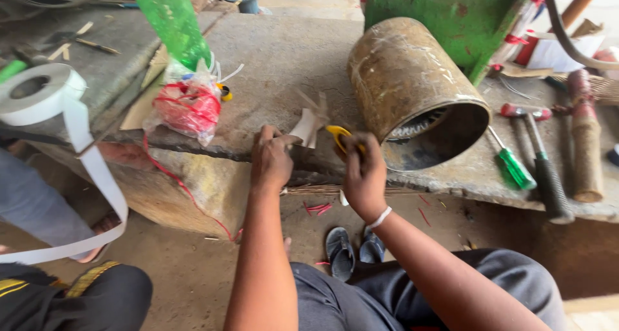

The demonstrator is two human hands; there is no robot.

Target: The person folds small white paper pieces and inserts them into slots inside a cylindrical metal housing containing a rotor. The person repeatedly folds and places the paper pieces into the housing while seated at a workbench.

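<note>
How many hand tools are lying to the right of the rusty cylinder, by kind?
Screwdrivers, green handle: 1
Hammers, black grip: 1
Tools with red handle: 1
Total: 3

The rusty cylinder lies on its side to their left; the right hand is near its mouth.

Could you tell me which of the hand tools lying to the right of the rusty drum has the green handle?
The screwdriver nearest the drum; the tools beyond it have red and black grips.
</note>
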